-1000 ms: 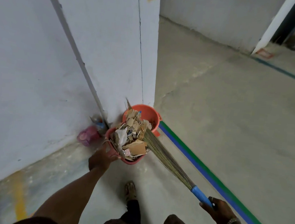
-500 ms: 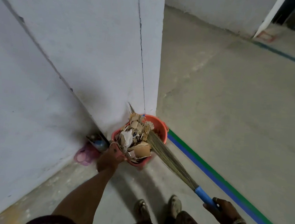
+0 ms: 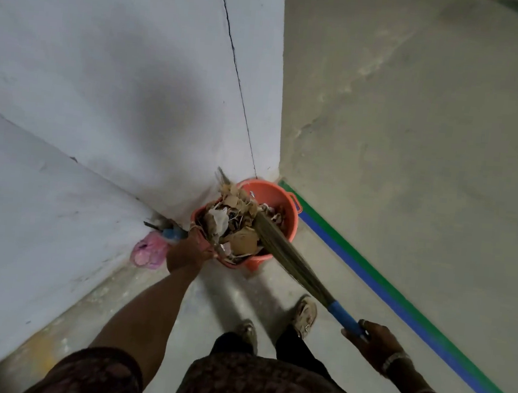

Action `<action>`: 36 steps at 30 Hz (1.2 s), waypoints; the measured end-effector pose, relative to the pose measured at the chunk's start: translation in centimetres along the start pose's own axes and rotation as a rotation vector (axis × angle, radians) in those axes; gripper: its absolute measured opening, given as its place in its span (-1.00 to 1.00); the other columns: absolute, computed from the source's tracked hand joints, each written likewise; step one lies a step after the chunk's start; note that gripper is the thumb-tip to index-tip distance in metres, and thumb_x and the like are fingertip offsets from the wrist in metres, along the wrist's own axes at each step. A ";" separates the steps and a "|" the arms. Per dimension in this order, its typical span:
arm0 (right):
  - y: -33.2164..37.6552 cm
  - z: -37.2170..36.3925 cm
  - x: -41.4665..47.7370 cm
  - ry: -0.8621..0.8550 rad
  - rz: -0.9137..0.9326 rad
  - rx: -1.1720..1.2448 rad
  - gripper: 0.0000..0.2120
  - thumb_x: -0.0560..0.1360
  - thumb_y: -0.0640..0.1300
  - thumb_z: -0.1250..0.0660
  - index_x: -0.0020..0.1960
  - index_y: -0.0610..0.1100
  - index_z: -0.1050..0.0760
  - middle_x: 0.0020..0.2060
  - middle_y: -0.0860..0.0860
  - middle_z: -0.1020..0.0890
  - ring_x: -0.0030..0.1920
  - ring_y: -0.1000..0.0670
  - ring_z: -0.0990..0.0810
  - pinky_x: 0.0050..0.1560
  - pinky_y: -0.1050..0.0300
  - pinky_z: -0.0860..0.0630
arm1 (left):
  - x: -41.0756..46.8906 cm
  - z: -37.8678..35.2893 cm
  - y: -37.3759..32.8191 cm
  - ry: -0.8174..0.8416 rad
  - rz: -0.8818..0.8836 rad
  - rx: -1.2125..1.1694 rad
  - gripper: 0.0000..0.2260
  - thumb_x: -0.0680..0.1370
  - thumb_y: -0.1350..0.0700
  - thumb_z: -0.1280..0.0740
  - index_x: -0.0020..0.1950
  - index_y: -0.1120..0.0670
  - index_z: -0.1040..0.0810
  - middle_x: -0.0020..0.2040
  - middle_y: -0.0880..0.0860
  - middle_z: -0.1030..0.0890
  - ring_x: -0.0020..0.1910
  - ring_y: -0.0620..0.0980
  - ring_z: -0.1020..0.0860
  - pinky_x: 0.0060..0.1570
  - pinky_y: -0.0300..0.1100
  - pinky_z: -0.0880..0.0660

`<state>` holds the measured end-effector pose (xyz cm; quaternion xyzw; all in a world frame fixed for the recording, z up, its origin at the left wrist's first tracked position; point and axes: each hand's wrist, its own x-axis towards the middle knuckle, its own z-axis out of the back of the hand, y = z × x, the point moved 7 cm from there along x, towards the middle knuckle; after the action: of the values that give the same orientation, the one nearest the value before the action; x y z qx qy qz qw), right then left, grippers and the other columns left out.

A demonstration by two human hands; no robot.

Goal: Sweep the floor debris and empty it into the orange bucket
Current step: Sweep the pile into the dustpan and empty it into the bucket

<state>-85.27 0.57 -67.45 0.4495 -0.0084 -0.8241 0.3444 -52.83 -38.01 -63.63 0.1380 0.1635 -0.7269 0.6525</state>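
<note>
An orange bucket (image 3: 282, 198) stands on the floor against the corner of a white wall. My left hand (image 3: 189, 249) grips the near edge of a red dustpan (image 3: 233, 261), which is held at the bucket's near rim. The pan is heaped with debris (image 3: 241, 241): cardboard scraps, paper and dry bits. My right hand (image 3: 373, 341) grips the blue handle of a grass broom (image 3: 287, 255). The broom's bristles lie across the right side of the debris and reach over the bucket's mouth. Some scraps lie inside the bucket.
A pink plastic bag (image 3: 149, 249) and a blue object (image 3: 171, 232) lie at the foot of the white wall (image 3: 104, 88), left of my hand. Green and blue tape (image 3: 370, 268) runs diagonally over the concrete floor on the right. My feet (image 3: 304, 313) stand just behind the bucket.
I have stepped closer to the bucket. The loaded dustpan has moved from in front of the bucket up to its rim, and the broom has come along on top of the debris.
</note>
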 end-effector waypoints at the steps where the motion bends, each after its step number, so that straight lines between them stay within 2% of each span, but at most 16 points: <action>1: 0.0 0.2 0.5 -0.015 -0.010 -0.001 -0.68 0.49 0.32 -0.31 -0.14 0.07 -0.50 -0.30 0.07 -0.59 -0.28 0.10 -0.55 -0.30 0.17 -0.39 | 0.7 -0.4 -0.2 0.005 0.006 0.022 -0.47 0.46 -0.21 -0.49 0.27 0.06 -0.48 -0.03 0.13 -0.65 -0.06 0.17 -0.63 -0.19 -0.10 -0.47; 5: 0.9 0.4 1.7 -0.031 -0.075 -0.043 -0.71 0.52 0.28 -0.30 -0.07 0.06 -0.49 -0.26 0.11 -0.55 -0.24 0.05 -0.52 -0.22 0.13 -0.43 | 5.9 -4.6 1.8 -0.022 0.072 0.058 -0.62 0.60 -0.17 -0.31 0.31 0.01 -0.53 0.04 0.11 -0.67 0.00 0.16 -0.64 -0.12 -0.06 -0.51; 7: 1.2 -0.2 2.1 -0.033 -0.116 -0.047 -0.72 0.52 0.28 -0.30 -0.05 0.07 -0.47 -0.23 0.10 -0.54 -0.23 0.05 -0.50 -0.24 0.15 -0.38 | 8.5 -6.9 2.2 -0.015 0.020 0.075 -0.63 0.59 -0.18 -0.32 0.31 -0.02 -0.49 0.07 0.11 -0.68 0.03 0.16 -0.64 -0.05 -0.01 -0.55; 11: 1.8 -1.9 2.1 -0.051 -0.221 0.009 -0.70 0.50 0.28 -0.33 -0.08 0.04 -0.49 -0.21 0.06 -0.57 -0.23 0.02 -0.54 -0.24 0.12 -0.41 | 7.5 -4.1 0.2 0.098 -0.033 0.161 -0.53 0.52 -0.16 -0.44 0.34 0.05 -0.53 0.22 0.15 -0.63 0.20 0.19 -0.60 0.08 0.03 -0.54; 16: 4.3 -4.2 -0.2 -0.106 -0.325 0.090 -0.68 0.50 0.25 -0.34 -0.11 -0.01 -0.49 -0.24 0.04 -0.55 -0.26 0.01 -0.52 -0.28 0.11 -0.41 | 8.0 -2.5 0.4 0.174 -0.085 0.178 -0.36 0.54 -0.14 -0.42 0.55 0.03 -0.30 0.39 0.17 -0.51 0.37 0.19 -0.48 0.26 0.03 -0.44; 19: 5.2 -5.7 -2.4 -0.131 -0.372 0.124 -0.66 0.51 0.27 -0.33 -0.12 -0.02 -0.48 -0.25 0.02 -0.54 -0.28 0.00 -0.51 -0.32 0.09 -0.38 | 8.8 -1.2 0.8 0.181 -0.098 0.150 -0.31 0.51 -0.11 -0.46 0.56 0.02 -0.28 0.33 0.16 -0.55 0.29 0.21 -0.54 0.19 0.05 -0.49; 22: 5.7 -7.1 -4.6 -0.151 -0.391 0.134 -0.63 0.51 0.31 -0.29 -0.16 -0.01 -0.45 -0.28 0.04 -0.55 -0.30 0.02 -0.51 -0.34 0.10 -0.37 | 10.6 -1.0 2.0 0.180 -0.051 0.054 -0.51 0.50 -0.03 -0.45 0.38 0.08 -0.47 0.21 0.16 -0.61 0.17 0.21 -0.59 0.10 0.01 -0.52; 23: 5.9 -7.6 -5.2 -0.160 -0.389 0.138 -0.62 0.50 0.32 -0.28 -0.17 0.00 -0.45 -0.29 0.05 -0.56 -0.28 0.00 -0.54 -0.32 0.08 -0.41 | 10.8 -0.9 2.1 0.199 -0.051 0.046 -0.55 0.54 -0.04 -0.41 0.38 0.08 -0.48 0.22 0.16 -0.60 0.18 0.20 -0.59 0.11 -0.01 -0.52; 24: 6.2 -8.1 -5.8 -0.173 -0.382 0.139 -0.61 0.50 0.33 -0.28 -0.18 0.00 -0.45 -0.30 0.06 -0.57 -0.27 -0.01 -0.55 -0.30 0.07 -0.43 | 10.9 -0.8 2.0 0.210 -0.063 0.067 -0.53 0.60 -0.09 -0.33 0.46 0.07 -0.43 0.26 0.17 -0.58 0.21 0.20 -0.58 0.15 0.00 -0.52; 26: 6.8 -9.0 -6.8 -0.186 -0.367 0.138 -0.60 0.49 0.35 -0.27 -0.18 0.01 -0.45 -0.32 0.07 -0.58 -0.24 -0.04 -0.59 -0.28 0.05 -0.44 | 12.0 -0.9 1.9 0.210 -0.125 0.071 -0.30 0.57 -0.37 -0.13 0.58 0.03 -0.26 0.33 0.17 -0.54 0.28 0.22 -0.55 0.08 0.00 -0.48; 27: 7.4 -9.3 -7.1 -0.183 -0.355 0.135 -0.59 0.49 0.35 -0.26 -0.17 0.00 -0.45 -0.31 0.07 -0.59 -0.22 -0.05 -0.60 -0.27 0.05 -0.44 | 12.4 -1.2 1.6 0.231 -0.181 0.061 -0.16 0.49 -0.48 -0.10 0.59 0.04 -0.21 0.35 0.18 -0.53 0.29 0.21 -0.54 0.02 -0.03 -0.42; 28: 7.9 -9.8 -7.2 -0.173 -0.336 0.131 -0.60 0.50 0.35 -0.26 -0.16 0.00 -0.44 -0.30 0.07 -0.60 -0.18 -0.07 -0.62 -0.25 0.05 -0.44 | 12.4 -1.5 1.5 0.295 -0.206 0.012 -0.10 0.45 -0.47 -0.22 0.59 0.10 -0.21 0.36 0.18 -0.52 0.29 0.20 -0.53 0.03 -0.06 -0.39; 29: 8.6 -10.1 -7.3 -0.156 -0.319 0.125 -0.61 0.51 0.34 -0.26 -0.13 0.01 -0.44 -0.27 0.07 -0.61 -0.14 -0.08 -0.63 -0.24 0.05 -0.43 | 12.4 -1.6 1.6 0.304 -0.197 -0.044 -0.18 0.47 -0.37 -0.31 0.54 0.14 -0.29 0.35 0.19 -0.54 0.28 0.18 -0.53 0.06 -0.07 -0.41; 31: 9.6 -10.8 -7.0 -0.115 -0.287 0.114 -0.63 0.51 0.34 -0.25 -0.07 0.02 -0.44 -0.17 0.04 -0.64 -0.06 -0.10 -0.64 -0.22 0.05 -0.41 | 12.2 -1.1 2.3 0.254 -0.083 -0.080 -0.54 0.60 -0.15 -0.27 0.37 0.13 -0.50 0.29 0.15 -0.58 0.23 0.17 -0.55 0.06 -0.09 -0.43; 33: 10.5 -11.5 -6.6 -0.048 -0.267 0.083 -0.63 0.52 0.35 -0.21 -0.01 0.05 -0.43 -0.05 0.02 -0.66 0.02 -0.10 -0.63 -0.17 0.06 -0.40 | 12.2 -0.2 1.8 0.202 -0.108 -0.081 -0.60 0.59 -0.15 -0.30 0.33 0.05 -0.51 0.22 0.10 -0.61 0.17 0.16 -0.57 0.06 -0.06 -0.47; 36: 11.4 -12.1 -6.3 0.011 -0.277 0.054 -0.67 0.53 0.37 -0.18 0.01 0.11 -0.35 0.03 -0.01 -0.64 0.04 -0.09 -0.62 -0.13 0.08 -0.41 | 15.2 -2.9 2.6 0.286 -0.291 -0.014 -0.17 0.21 -0.42 -0.44 0.36 -0.09 -0.30 0.11 0.03 -0.59 0.02 0.12 -0.59 0.08 0.00 -0.55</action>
<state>-67.62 -0.95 -66.32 0.4603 0.0334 -0.8607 0.2150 -52.01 -50.79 -72.74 0.2099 0.2778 -0.7854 0.5118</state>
